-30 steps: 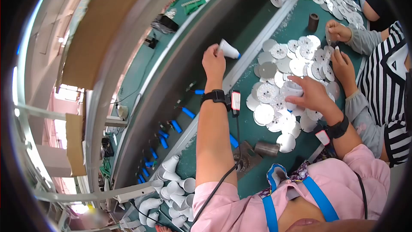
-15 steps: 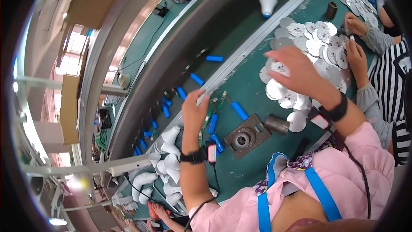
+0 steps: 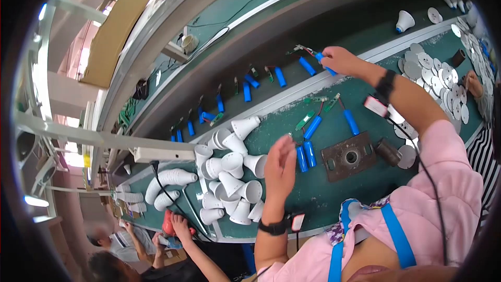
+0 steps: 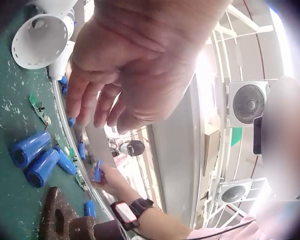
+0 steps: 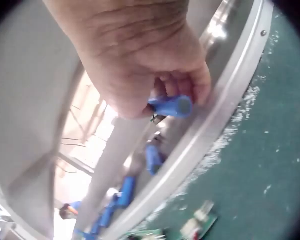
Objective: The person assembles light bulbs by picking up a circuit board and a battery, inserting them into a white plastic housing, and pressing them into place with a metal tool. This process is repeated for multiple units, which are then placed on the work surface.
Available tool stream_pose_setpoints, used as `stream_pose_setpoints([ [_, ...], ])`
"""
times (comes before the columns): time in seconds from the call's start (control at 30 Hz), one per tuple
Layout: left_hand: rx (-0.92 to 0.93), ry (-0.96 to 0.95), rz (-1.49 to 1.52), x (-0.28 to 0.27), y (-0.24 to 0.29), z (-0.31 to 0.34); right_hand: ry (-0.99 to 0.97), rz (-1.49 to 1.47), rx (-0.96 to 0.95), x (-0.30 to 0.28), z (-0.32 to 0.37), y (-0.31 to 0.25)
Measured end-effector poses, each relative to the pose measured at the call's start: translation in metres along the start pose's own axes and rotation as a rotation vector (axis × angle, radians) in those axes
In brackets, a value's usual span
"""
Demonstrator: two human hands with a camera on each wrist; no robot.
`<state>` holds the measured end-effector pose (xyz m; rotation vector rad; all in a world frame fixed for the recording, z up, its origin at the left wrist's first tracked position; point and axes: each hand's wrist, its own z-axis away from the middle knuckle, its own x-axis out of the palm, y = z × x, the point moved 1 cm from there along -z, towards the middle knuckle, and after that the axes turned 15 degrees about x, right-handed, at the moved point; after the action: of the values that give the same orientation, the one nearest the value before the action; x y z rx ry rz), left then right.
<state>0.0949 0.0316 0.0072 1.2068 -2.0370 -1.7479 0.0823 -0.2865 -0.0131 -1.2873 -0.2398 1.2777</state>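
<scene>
Over the belt's near rail, my right hand (image 3: 344, 62) pinches a blue cylindrical battery (image 5: 179, 106) between thumb and fingers. Red wires run from its far end to a small circuit board (image 3: 300, 48). My left hand (image 3: 279, 172) is raised over the bench beside a heap of white cone-shaped cups (image 3: 232, 164), its fingers loosely bent around nothing. Close to its right, two blue batteries (image 3: 310, 154) lie side by side on the green bench. Other batteries with green boards lie just beyond, one of them a blue battery (image 3: 350, 122) nearer the fixture.
A brown metal fixture plate (image 3: 334, 157) and a metal cylinder (image 3: 389, 152) are on the bench. White discs (image 3: 441, 81) are piled at right, near another person's hand (image 3: 474, 84). Several wired batteries (image 3: 281, 77) line the belt, with a white cup (image 3: 404, 21) farther along.
My left hand has let go of a white cup on the belt and drawn back toward the cup heap. My right hand has moved from the discs to the belt and taken a battery. The view has turned left.
</scene>
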Motion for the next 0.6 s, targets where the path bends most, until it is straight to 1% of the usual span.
stream_pose_setpoints([
  [0.03,-0.027,0.044,0.148,0.003,-0.001,-0.007,-0.129,-0.074,-0.026,-0.001,0.027,-0.012],
  [0.07,-0.031,0.049,0.146,0.009,0.0,-0.014,-0.255,-0.152,-0.051,0.0,0.055,-0.02],
  [0.13,-0.002,0.16,0.331,0.023,0.009,-0.027,-0.536,-0.413,0.046,0.004,0.102,-0.027],
  [0.17,-0.005,0.165,0.33,0.027,0.013,-0.029,-0.596,-0.404,0.055,0.006,0.124,-0.029],
  [0.2,-0.022,0.157,0.481,0.031,0.017,-0.03,-0.656,-0.395,0.067,0.009,0.143,-0.029],
  [0.23,-0.043,0.15,0.633,0.035,0.02,-0.027,-0.663,-0.393,0.073,0.014,0.158,-0.026],
  [0.27,-0.047,0.161,0.705,0.039,0.026,-0.024,-0.755,-0.5,0.125,0.021,0.173,-0.02],
  [0.3,-0.052,0.17,0.705,0.041,0.024,-0.015,-0.847,-0.603,0.175,0.026,0.186,-0.016],
  [0.37,-0.074,-0.009,0.801,0.044,0.017,0.006,-0.87,-0.565,0.209,0.037,0.209,-0.006],
  [0.4,-0.113,0.051,0.778,0.044,0.027,0.017,-0.882,-0.534,0.233,0.041,0.216,-0.003],
  [0.43,-0.12,0.067,0.768,0.039,0.027,0.029,-0.901,-0.53,0.235,0.043,0.222,0.0],
  [0.5,-0.12,-0.075,0.537,0.028,0.028,0.054,-0.882,-0.426,0.212,0.047,0.231,0.003],
  [0.53,-0.141,-0.091,0.451,0.024,0.032,0.065,-0.772,-0.294,0.234,0.054,0.236,0.0],
  [0.57,-0.149,-0.084,0.445,0.022,0.031,0.076,-0.784,-0.295,0.235,0.061,0.24,0.0],
  [0.6,-0.165,-0.155,0.42,0.019,0.029,0.085,-0.724,-0.134,0.068,0.069,0.243,0.001],
])
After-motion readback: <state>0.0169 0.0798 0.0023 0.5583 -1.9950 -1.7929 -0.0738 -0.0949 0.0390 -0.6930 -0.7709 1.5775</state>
